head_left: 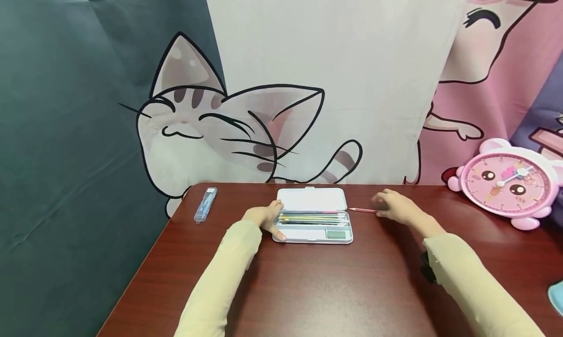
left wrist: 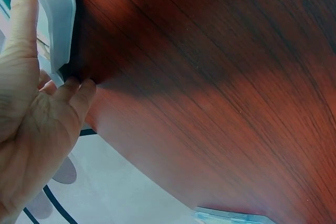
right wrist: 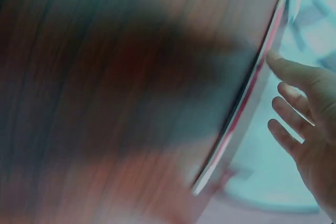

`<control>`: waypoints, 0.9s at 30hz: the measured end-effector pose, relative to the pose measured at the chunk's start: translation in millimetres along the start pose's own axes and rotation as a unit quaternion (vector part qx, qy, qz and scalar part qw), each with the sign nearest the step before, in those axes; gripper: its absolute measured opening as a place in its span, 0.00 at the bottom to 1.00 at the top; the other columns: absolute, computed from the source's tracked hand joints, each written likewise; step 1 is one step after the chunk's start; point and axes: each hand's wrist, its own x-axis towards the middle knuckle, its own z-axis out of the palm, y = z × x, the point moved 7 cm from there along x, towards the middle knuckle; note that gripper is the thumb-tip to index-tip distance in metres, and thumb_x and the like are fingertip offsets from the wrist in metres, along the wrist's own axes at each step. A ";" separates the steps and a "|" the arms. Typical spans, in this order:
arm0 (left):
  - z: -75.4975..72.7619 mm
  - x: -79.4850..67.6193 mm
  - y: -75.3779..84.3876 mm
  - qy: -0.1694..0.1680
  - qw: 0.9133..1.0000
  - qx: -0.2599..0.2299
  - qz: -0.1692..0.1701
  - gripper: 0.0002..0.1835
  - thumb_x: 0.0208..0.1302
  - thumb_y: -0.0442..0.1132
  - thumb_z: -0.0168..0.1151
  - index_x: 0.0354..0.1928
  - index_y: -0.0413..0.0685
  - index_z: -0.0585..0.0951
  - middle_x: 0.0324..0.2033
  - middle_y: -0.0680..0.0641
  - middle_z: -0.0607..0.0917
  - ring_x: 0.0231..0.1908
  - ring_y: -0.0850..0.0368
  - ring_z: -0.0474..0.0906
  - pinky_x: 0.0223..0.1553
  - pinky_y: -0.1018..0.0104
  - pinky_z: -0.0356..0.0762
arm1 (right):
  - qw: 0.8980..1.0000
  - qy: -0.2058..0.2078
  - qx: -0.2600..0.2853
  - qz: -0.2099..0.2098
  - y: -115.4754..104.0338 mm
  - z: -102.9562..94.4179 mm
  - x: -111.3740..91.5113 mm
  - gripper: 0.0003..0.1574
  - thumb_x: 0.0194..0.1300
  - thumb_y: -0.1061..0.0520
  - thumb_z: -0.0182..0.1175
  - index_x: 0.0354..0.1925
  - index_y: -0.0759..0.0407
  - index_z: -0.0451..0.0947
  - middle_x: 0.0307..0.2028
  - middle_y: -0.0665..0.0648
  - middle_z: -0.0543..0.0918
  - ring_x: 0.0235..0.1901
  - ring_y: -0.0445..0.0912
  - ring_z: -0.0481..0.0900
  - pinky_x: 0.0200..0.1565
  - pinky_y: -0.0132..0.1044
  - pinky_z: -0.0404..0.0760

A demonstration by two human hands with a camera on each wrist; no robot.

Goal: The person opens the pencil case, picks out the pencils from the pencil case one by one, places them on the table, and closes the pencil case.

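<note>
An open white pencil case (head_left: 312, 240) lies on the table in the head view, its lid folded back. Several pencils (head_left: 312, 218) lie in a row inside, above a green rectangular block (head_left: 336, 234). My left hand (head_left: 266, 217) grips the case's left end, thumb at the near corner and fingers towards the hinge; the left wrist view shows the fingers at its edge. Right of the case, a red pencil (head_left: 362, 210) lies on the tabletop. My right hand (head_left: 398, 207) is at its right end, fingers spread; in the blurred right wrist view a fingertip (right wrist: 273, 59) meets or nearly meets the pencil.
A clear blue slim box (head_left: 205, 205) lies at the table's far left. On the right stands a pink animal-shaped clock (head_left: 506, 183). A light blue object (head_left: 556, 298) shows at the right edge. Behind the brown table (head_left: 334, 288) hangs a cartoon-cat curtain (head_left: 352, 83).
</note>
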 end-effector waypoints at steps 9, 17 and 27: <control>-0.8 -0.5 0.3 0.007 1.000 -0.017 0.013 0.59 0.45 0.57 0.69 0.70 0.41 0.45 0.71 0.43 0.43 0.70 0.50 0.44 0.67 0.58 0.54 | 0.991 0.016 -0.005 -0.133 -105.5 23.5 37.8 0.08 0.51 0.61 0.66 0.34 0.59 0.82 0.31 0.53 0.80 0.33 0.45 0.79 0.37 0.40 0.77; -1.1 -0.5 2.4 0.010 0.999 -0.028 0.025 0.58 0.46 0.57 0.69 0.70 0.40 0.45 0.71 0.43 0.43 0.70 0.50 0.44 0.67 0.57 0.54 | 0.991 -0.035 -0.053 -0.120 -128.2 38.3 48.1 0.05 0.54 0.64 0.63 0.33 0.60 0.82 0.29 0.53 0.79 0.31 0.44 0.78 0.34 0.37 0.78; -1.8 -1.8 3.5 0.004 0.999 -0.006 0.033 0.57 0.48 0.57 0.68 0.70 0.36 0.45 0.70 0.40 0.43 0.71 0.48 0.42 0.67 0.58 0.52 | 0.992 -0.057 -0.064 -0.098 -130.6 41.5 53.4 0.05 0.53 0.63 0.64 0.31 0.61 0.79 0.28 0.54 0.77 0.29 0.45 0.77 0.32 0.38 0.77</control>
